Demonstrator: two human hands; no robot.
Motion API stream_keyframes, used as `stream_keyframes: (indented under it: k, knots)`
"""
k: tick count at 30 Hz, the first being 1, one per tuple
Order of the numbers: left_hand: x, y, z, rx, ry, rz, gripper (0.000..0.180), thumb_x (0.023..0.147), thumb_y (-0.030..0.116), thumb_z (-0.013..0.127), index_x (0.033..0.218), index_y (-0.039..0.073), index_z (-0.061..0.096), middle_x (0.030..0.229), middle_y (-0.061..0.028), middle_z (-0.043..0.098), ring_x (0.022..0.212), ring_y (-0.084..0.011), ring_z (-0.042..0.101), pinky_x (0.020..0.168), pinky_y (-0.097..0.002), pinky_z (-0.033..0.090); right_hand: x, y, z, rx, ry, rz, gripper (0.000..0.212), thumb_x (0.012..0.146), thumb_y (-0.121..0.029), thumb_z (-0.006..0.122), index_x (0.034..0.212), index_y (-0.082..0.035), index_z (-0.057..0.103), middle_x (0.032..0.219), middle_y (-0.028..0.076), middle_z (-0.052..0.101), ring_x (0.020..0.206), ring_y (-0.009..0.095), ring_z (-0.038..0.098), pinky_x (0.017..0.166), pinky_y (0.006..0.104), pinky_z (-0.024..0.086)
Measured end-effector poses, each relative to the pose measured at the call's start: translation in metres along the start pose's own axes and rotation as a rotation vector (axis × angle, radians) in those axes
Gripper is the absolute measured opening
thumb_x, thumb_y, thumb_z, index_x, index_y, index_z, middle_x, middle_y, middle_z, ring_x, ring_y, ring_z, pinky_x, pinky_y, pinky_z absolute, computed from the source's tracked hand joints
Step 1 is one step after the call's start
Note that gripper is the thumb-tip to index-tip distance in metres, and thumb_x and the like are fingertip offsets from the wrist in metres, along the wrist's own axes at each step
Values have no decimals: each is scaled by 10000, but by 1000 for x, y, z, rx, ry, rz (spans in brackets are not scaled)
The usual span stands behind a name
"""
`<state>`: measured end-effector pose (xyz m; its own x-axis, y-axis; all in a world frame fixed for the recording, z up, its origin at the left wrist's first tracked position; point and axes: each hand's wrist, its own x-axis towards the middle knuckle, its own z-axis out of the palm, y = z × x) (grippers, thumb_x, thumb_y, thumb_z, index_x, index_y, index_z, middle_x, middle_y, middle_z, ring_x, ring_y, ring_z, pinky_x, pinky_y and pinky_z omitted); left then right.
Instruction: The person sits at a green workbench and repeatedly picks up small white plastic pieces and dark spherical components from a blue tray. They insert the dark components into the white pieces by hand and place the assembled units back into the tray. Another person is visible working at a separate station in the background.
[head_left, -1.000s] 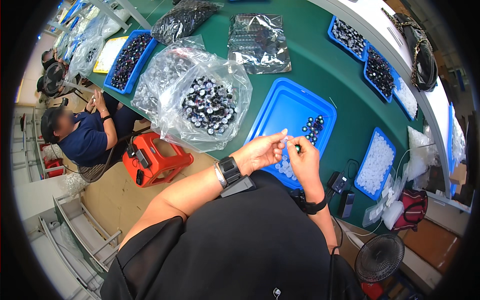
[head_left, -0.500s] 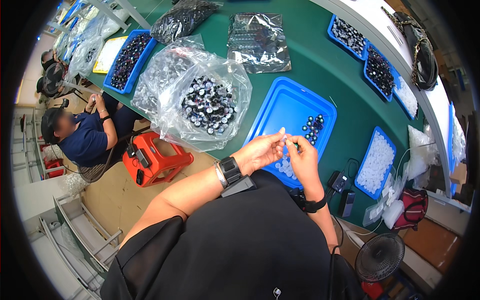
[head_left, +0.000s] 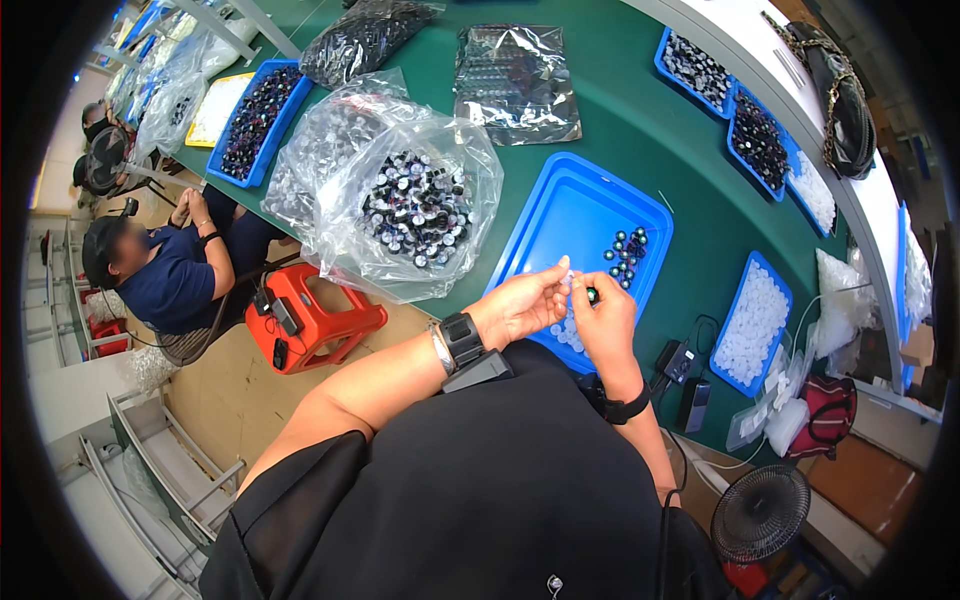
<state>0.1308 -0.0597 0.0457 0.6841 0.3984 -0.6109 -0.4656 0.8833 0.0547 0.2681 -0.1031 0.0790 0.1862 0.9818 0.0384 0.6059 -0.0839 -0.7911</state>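
Both of my hands meet above the near part of a blue tray [head_left: 535,215]. My left hand [head_left: 528,303] pinches a small whitish translucent piece [head_left: 567,274] between thumb and fingertips. Right beside it, my right hand [head_left: 607,325] is closed with a dark shiny round bead-like piece [head_left: 592,296] in its curled fingers. The fingertips of the two hands touch or nearly touch. Inside the tray, several dark round beads [head_left: 627,256] with a greenish sheen lie at the right. Small white translucent pieces [head_left: 568,334] lie at the near end, partly hidden by my hands.
Left of the tray, an open clear bag [head_left: 470,165] holds dark pieces with whitish tops. A flat shiny packet [head_left: 517,85] lies beyond. At right stand a blue tray of white pieces [head_left: 750,318] and a black power adapter [head_left: 676,362]. Another person [head_left: 185,265] sits left, near a red stool [head_left: 345,325].
My right hand has turned slightly inward, and the dark bead shows a little more between its fingers. My left hand stays nearly still. The other person's hands have shifted slightly.
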Motion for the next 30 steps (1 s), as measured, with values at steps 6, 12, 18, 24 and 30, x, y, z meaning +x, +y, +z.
stream_keyframes:
  k: [6, 12, 18, 24, 30]
  knots:
    - [1, 0, -1, -9, 15, -7, 259, 928, 304, 578, 916, 45, 584, 743, 1, 553, 613, -69, 504, 547, -183, 462, 0, -3, 0, 1, 10, 18, 80, 812, -86, 604, 784, -11, 617, 829, 141, 676, 667, 289, 653, 588, 360, 506]
    - [3, -2, -2, 46, 3, 24, 245, 926, 300, 583, 887, 59, 591, 747, 8, 557, 645, -68, 517, 584, -183, 468, -2, -4, 2, -51, 44, -25, 90, 820, -88, 614, 789, -3, 613, 812, 139, 670, 664, 278, 651, 581, 357, 497]
    - [-6, -3, 8, 311, 74, 115, 219, 927, 281, 587, 904, 65, 617, 761, 20, 565, 663, -63, 524, 643, -203, 478, -3, 1, 3, -56, 16, -60, 78, 843, -61, 615, 862, 13, 626, 825, 123, 656, 685, 228, 648, 583, 336, 487]
    - [-7, -3, 3, 308, -12, 191, 211, 921, 232, 604, 995, 34, 617, 806, 13, 580, 699, -67, 544, 670, -217, 493, -2, 5, 3, 286, -93, 176, 71, 888, -23, 575, 912, 28, 618, 837, 78, 644, 685, 112, 611, 558, 258, 496]
    - [-13, -7, 9, 523, 56, 258, 296, 922, 196, 601, 1144, 1, 581, 888, -3, 603, 765, -70, 571, 715, -224, 503, 0, 8, 0, 277, -133, 169, 80, 873, 15, 557, 919, 33, 619, 864, 112, 633, 689, 166, 657, 582, 267, 515]
